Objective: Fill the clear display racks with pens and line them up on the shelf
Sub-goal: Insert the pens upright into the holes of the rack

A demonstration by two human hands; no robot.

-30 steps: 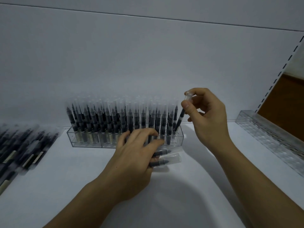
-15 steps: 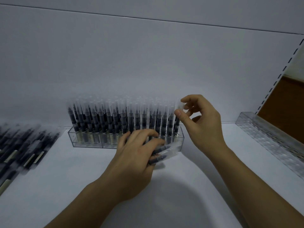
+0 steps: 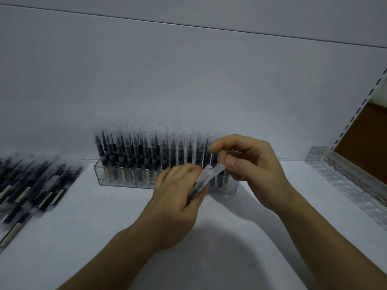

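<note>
**A:** What is nearest the camera?

**B:** Two bare forearms (image 3: 125,248) reach in from the bottom edge over a white shelf (image 3: 62,237). The left hand (image 3: 178,197) shows its back, with its fingers curled round the dark barrel of a pen (image 3: 204,178).

**A:** And the other hand?

**B:** The right hand (image 3: 251,164) is just beside it and a little higher. Its thumb and bent fingers pinch the clear cap end of that same pen. The pen slants up to the right between both hands, lifted off the shelf.

**A:** What stands behind them?

**B:** A clear rack (image 3: 117,181) sits on the shelf just behind the hands. It is packed with upright pens (image 3: 146,151), dark bodies under clear caps. The hands hide part of its right end.

**A:** And off to the sides?

**B:** Far left, a loose heap of pens (image 3: 31,185) lies flat on the shelf. Far right, a second clear rack (image 3: 345,185) runs at an angle, its rows of holes visible. Farthest back is a plain pale back panel (image 3: 188,80).
</note>
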